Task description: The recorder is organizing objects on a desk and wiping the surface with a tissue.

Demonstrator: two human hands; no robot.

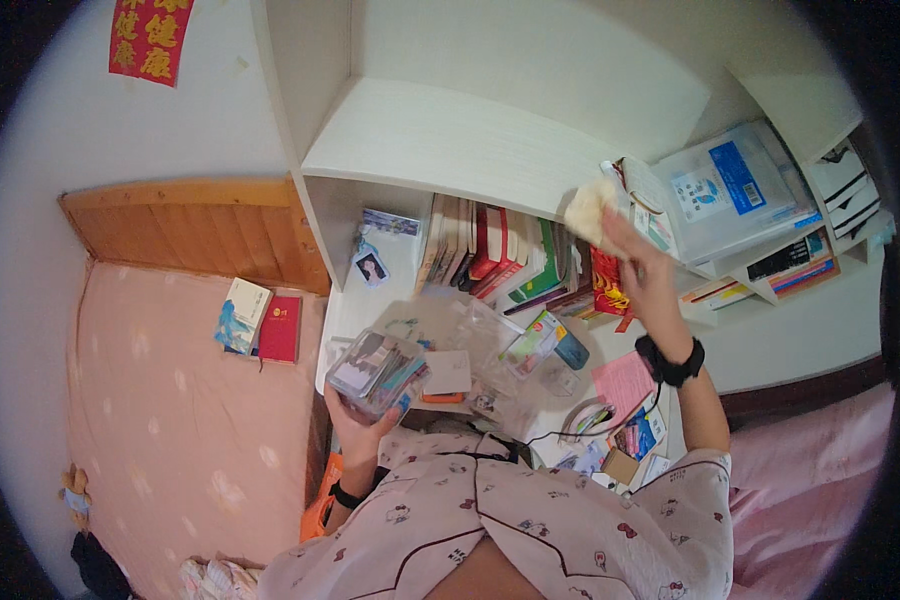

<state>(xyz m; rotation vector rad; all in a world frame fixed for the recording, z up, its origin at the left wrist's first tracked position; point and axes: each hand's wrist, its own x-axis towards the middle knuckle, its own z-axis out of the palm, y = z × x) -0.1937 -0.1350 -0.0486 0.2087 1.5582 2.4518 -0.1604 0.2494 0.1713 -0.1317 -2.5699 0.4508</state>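
My left hand [358, 428] is closed around a see-through plastic box [375, 375] filled with cards and photos, raised in front of my body over the desk's left part. My right hand [642, 262] reaches up to the right and grips a cream-coloured cloth [592, 212]. That cloth lies against the front part of the white upper shelf [470, 135], beside a small pile of items at the shelf's right. Whether it presses on the surface cannot be made out. Black bands circle both of my wrists.
Books [490, 250] stand in a row under the shelf. A large see-through storage box [725, 190] occupies the shelf's right. Papers, packets and a coiled cable [590, 418] cover the desk. Left of it, two books [278, 330] lie on a bed [170, 400] with a pink sheet.
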